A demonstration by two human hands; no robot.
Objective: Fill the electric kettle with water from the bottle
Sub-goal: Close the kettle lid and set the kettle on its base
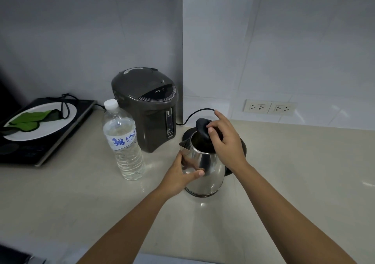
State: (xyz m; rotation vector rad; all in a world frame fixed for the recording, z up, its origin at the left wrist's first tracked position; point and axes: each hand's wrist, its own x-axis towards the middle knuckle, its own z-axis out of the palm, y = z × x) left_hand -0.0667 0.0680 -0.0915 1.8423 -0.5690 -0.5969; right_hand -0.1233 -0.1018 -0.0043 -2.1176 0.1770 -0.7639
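A shiny steel electric kettle point(205, 174) stands on the beige counter point(294, 182), its spout pointing left. My left hand point(180, 175) is wrapped around the kettle's body below the spout. My right hand point(225, 140) holds the black lid point(203, 128), which is tipped up and back so the dark inside of the kettle shows. A clear plastic water bottle point(122, 140) with a white cap and a blue-and-white label stands upright to the left of the kettle, capped and apart from both hands.
A dark grey hot-water dispenser point(147, 107) stands behind the bottle against the wall. At far left, a black induction hob point(38, 152) carries a white plate point(28, 131) with green leaves. A black cord point(194, 113) runs behind the kettle. Wall sockets point(268, 107) sit at right.
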